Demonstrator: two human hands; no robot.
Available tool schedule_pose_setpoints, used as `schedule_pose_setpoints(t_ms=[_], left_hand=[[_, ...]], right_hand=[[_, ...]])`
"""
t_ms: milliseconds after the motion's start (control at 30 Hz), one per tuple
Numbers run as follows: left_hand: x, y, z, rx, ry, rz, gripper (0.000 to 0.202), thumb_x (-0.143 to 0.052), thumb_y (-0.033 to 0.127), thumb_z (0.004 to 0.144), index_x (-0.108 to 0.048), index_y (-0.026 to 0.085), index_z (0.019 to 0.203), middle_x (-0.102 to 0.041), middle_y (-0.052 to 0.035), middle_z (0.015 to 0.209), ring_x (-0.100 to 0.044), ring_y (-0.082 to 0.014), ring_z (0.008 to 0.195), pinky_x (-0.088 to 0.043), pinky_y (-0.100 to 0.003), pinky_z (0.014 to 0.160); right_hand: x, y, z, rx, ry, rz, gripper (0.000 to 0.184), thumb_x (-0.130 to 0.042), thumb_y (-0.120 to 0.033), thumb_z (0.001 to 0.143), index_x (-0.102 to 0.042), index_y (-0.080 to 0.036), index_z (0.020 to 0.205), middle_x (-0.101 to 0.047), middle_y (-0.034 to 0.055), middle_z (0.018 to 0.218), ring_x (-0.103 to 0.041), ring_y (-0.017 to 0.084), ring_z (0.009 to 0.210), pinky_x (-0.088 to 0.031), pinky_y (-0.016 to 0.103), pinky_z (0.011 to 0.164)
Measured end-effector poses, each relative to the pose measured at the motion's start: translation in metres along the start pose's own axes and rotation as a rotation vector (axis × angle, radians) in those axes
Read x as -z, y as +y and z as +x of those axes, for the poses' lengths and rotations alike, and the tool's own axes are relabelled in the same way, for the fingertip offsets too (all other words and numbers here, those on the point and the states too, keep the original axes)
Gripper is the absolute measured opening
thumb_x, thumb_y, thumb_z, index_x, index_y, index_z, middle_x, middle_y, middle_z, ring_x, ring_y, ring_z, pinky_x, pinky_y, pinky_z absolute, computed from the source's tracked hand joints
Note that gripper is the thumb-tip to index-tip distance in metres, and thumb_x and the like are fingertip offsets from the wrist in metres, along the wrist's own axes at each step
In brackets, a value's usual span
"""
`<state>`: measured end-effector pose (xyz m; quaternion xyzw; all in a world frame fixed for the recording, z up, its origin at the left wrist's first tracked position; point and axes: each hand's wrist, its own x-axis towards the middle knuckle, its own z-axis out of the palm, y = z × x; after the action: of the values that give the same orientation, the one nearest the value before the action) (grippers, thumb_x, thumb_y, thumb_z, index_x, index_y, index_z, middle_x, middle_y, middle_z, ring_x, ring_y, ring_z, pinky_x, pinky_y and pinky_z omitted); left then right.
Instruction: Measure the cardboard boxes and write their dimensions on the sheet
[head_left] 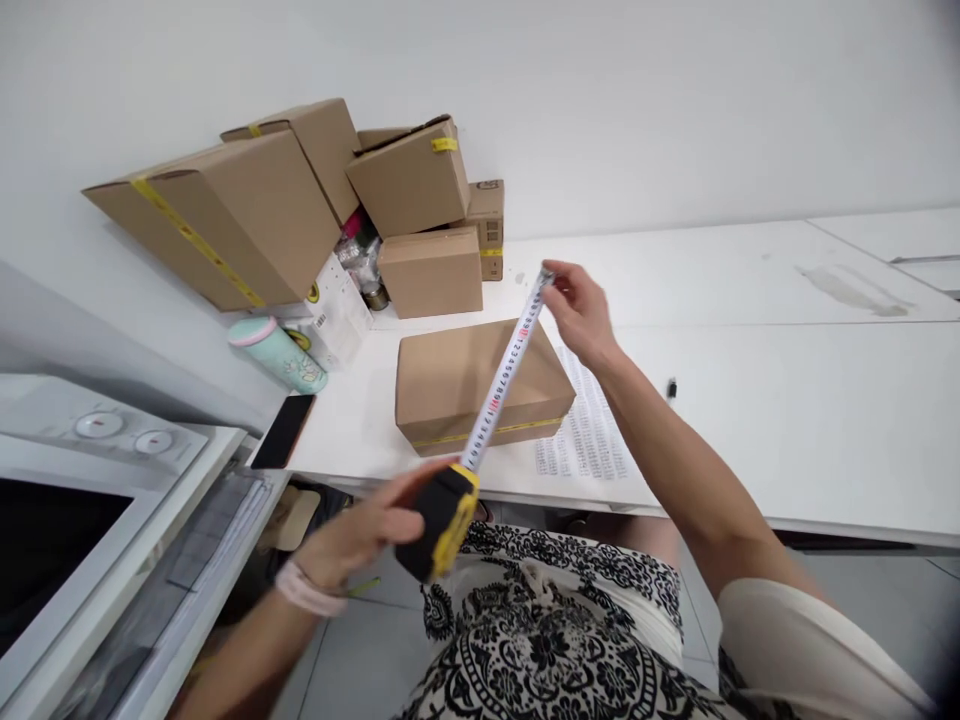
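My left hand [375,525] is closed around the black and yellow case of a tape measure [442,525], just off the table's front edge. The white blade runs out slantwise, away from me and to the right. At its far end my right hand [577,305] pinches the metal hook tip. The extended blade passes above a closed cardboard box [457,375] with yellow tape along its front side. A printed sheet [589,430] lies beside and partly behind that box, under my right forearm.
Several cardboard boxes [262,200] are stacked at the back left by the wall. A mint tumbler [281,355] lies tilted near a dark phone [283,432]. A microwave [97,480] stands at the left. A small black object [672,387] lies on the white table [765,420].
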<state>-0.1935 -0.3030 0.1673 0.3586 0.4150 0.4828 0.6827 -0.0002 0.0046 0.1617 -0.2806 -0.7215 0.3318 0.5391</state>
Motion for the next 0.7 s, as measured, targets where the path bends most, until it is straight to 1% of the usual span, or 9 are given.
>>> schedule_pose_setpoints(t_ms=[33,100,167,233,267,333,433,600,700], left_hand=[[-0.014,-0.018,0.003,0.083,-0.067,-0.076,0.069,-0.081,0.027,0.065,-0.063,0.019,0.131,-0.07,-0.0151,0.118,-0.067,-0.0322,0.101,-0.054,-0.047,0.087],[-0.042,-0.045,0.013,0.111,-0.096,-0.19,0.068,-0.082,0.026,0.065,-0.061,0.024,0.13,-0.065,-0.0098,0.127,-0.059,-0.0305,0.118,-0.042,-0.046,0.104],[-0.066,-0.059,0.025,0.065,-0.086,-0.258,0.067,-0.082,0.031,0.065,-0.061,0.025,0.128,-0.064,-0.0088,0.126,-0.057,-0.0304,0.117,-0.039,-0.047,0.105],[-0.083,-0.062,0.037,0.016,-0.076,-0.272,0.068,-0.082,0.038,0.067,-0.058,0.022,0.128,-0.065,-0.0101,0.119,-0.06,-0.0296,0.108,-0.043,-0.046,0.099],[-0.088,-0.061,0.041,-0.001,-0.068,-0.266,0.069,-0.081,0.042,0.067,-0.057,0.021,0.128,-0.065,-0.0106,0.115,-0.061,-0.0283,0.103,-0.045,-0.044,0.095],[-0.092,-0.057,0.047,-0.009,-0.042,-0.243,0.069,-0.08,0.046,0.069,-0.056,0.019,0.127,-0.065,-0.0103,0.107,-0.062,-0.0252,0.094,-0.047,-0.04,0.087],[-0.086,-0.052,0.049,0.015,0.005,-0.224,0.066,-0.079,0.047,0.069,-0.058,0.018,0.124,-0.064,-0.0087,0.101,-0.06,-0.0216,0.088,-0.046,-0.034,0.08],[-0.081,-0.053,0.04,0.019,0.024,-0.234,0.061,-0.078,0.048,0.071,-0.06,0.018,0.121,-0.064,-0.0089,0.102,-0.06,-0.0215,0.09,-0.045,-0.034,0.082],[-0.083,-0.057,0.036,-0.005,0.014,-0.251,0.06,-0.079,0.047,0.07,-0.061,0.019,0.12,-0.063,-0.0084,0.102,-0.06,-0.0229,0.092,-0.045,-0.035,0.082]], right_hand=[[-0.009,0.006,0.006,-0.035,-0.076,0.03,0.042,-0.058,-0.043,0.088,-0.061,-0.021,0.124,-0.067,0.0092,0.116,-0.063,0.022,0.104,-0.051,0.044,0.097],[-0.028,0.016,0.013,-0.128,-0.228,0.073,0.034,-0.059,-0.035,0.086,-0.065,-0.017,0.115,-0.07,0.0091,0.105,-0.065,0.02,0.094,-0.052,0.043,0.094],[-0.045,0.023,0.017,-0.211,-0.341,0.082,0.03,-0.056,-0.029,0.086,-0.067,-0.014,0.109,-0.071,0.0088,0.099,-0.065,0.018,0.088,-0.052,0.041,0.092],[-0.056,0.027,0.019,-0.245,-0.398,0.061,0.028,-0.053,-0.026,0.086,-0.068,-0.014,0.107,-0.072,0.0079,0.096,-0.065,0.018,0.085,-0.053,0.04,0.09],[-0.06,0.03,0.02,-0.243,-0.412,0.045,0.027,-0.052,-0.025,0.086,-0.068,-0.014,0.106,-0.072,0.0075,0.096,-0.065,0.018,0.085,-0.053,0.039,0.09],[-0.063,0.036,0.022,-0.228,-0.424,0.009,0.028,-0.051,-0.024,0.086,-0.069,-0.014,0.106,-0.072,0.0072,0.097,-0.065,0.018,0.086,-0.052,0.038,0.09],[-0.063,0.045,0.024,-0.22,-0.44,-0.064,0.03,-0.05,-0.024,0.087,-0.07,-0.015,0.108,-0.073,0.0074,0.099,-0.066,0.02,0.089,-0.052,0.038,0.09],[-0.061,0.048,0.021,-0.206,-0.487,-0.253,0.031,-0.053,-0.025,0.086,-0.073,-0.022,0.109,-0.074,0.004,0.11,-0.066,0.023,0.101,-0.05,0.04,0.095],[-0.06,0.046,0.019,-0.194,-0.504,-0.292,0.03,-0.052,-0.026,0.087,-0.075,-0.023,0.107,-0.074,0.0027,0.111,-0.066,0.024,0.104,-0.05,0.04,0.096]])
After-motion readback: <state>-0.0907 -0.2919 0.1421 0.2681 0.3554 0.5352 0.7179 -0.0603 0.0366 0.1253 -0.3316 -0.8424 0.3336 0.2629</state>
